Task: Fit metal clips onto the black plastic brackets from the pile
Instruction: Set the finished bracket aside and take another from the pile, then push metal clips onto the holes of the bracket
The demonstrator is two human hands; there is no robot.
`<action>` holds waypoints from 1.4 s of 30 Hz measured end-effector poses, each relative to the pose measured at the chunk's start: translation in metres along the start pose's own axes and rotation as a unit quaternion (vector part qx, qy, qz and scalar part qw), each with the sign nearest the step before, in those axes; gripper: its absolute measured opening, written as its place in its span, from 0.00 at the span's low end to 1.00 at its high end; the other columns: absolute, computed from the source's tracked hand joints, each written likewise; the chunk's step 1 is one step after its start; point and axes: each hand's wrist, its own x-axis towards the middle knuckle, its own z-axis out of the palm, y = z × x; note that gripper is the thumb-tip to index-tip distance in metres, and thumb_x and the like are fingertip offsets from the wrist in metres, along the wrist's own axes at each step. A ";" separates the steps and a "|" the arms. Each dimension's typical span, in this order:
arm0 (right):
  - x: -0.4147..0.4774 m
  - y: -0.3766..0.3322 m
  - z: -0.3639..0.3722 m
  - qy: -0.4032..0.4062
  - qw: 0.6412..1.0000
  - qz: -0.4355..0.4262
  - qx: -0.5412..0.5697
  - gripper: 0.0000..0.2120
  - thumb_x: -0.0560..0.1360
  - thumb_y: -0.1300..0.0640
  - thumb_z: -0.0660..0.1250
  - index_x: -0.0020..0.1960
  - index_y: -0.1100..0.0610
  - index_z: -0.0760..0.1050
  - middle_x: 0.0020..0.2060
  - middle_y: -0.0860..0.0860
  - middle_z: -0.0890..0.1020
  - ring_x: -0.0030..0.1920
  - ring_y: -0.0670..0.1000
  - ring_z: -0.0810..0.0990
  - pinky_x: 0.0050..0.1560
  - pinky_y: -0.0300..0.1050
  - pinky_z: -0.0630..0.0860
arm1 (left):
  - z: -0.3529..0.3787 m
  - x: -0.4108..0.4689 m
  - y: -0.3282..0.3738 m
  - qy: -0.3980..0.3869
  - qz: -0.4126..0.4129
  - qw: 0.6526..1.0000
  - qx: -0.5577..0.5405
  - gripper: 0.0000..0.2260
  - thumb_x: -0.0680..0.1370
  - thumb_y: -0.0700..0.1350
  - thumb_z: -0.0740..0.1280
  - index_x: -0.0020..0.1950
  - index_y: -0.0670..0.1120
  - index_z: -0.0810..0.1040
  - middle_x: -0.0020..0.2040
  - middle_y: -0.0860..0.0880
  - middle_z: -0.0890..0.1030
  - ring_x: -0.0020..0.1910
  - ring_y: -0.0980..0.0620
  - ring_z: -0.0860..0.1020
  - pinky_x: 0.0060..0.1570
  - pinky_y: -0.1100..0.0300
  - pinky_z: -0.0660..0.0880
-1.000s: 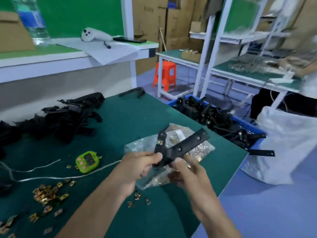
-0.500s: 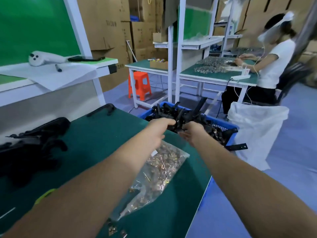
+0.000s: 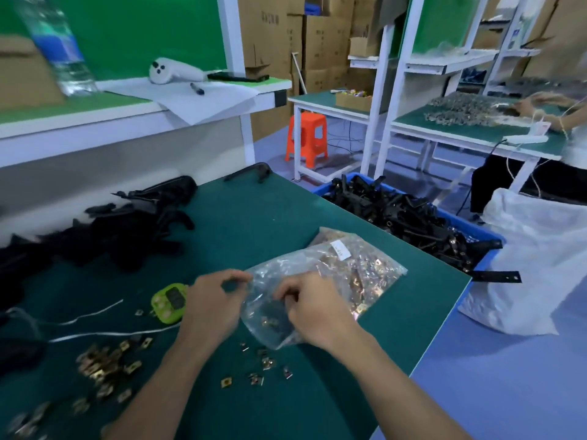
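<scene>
A clear plastic bag [image 3: 365, 268] full of brass-coloured metal clips lies on the green table [image 3: 254, 223]. My left hand [image 3: 212, 306] pinches the bag's near left corner. My right hand [image 3: 314, 309] grips the bag's near end with curled fingers. Loose clips [image 3: 104, 366] are heaped at the front left, and a few more clips [image 3: 260, 369] lie between my forearms. A pile of black plastic brackets [image 3: 127, 227] covers the table's left side. Neither hand holds a bracket.
A blue bin [image 3: 489, 236] of black brackets stands off the table's right edge, with one bracket [image 3: 495, 276] sticking out. A white sack [image 3: 540, 258] sits beyond it. A green timer [image 3: 168, 301] lies left of my left hand. Another person works at the far right.
One second ago both hands held a black bracket. They reached out over the blue bin, came back without it, and now hold the bag of clips.
</scene>
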 end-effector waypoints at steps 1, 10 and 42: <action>-0.004 -0.004 0.009 -0.027 0.999 0.006 -0.020 0.20 0.72 0.66 0.59 0.51 0.49 0.84 0.44 0.42 0.85 0.40 0.39 0.79 0.43 0.33 0.72 | -0.006 -0.006 -0.009 0.001 -0.013 1.000 -0.010 0.13 0.75 0.42 0.73 0.39 0.62 0.82 0.37 0.65 0.83 0.35 0.70 0.78 0.34 0.79 0.68; 0.022 -0.003 0.041 -0.126 0.911 0.114 -0.376 0.14 0.77 0.58 0.63 0.61 0.59 0.77 0.59 0.57 0.80 0.60 0.61 0.77 0.61 0.58 0.75 | -0.061 -0.064 -0.068 0.040 -0.100 0.993 -0.043 0.12 0.79 0.42 0.68 0.44 0.59 0.84 0.31 0.58 0.82 0.17 0.57 0.68 0.18 0.66 0.63; -0.051 -0.016 0.082 -0.096 0.989 -0.092 -0.060 0.22 0.73 0.62 0.73 0.64 0.46 0.78 0.59 0.31 0.76 0.61 0.37 0.76 0.61 0.22 0.62 | -0.118 -0.125 -0.144 0.195 -0.153 0.969 0.008 0.13 0.77 0.38 0.70 0.48 0.57 0.86 0.50 0.62 0.79 0.44 0.60 0.80 0.47 0.62 0.76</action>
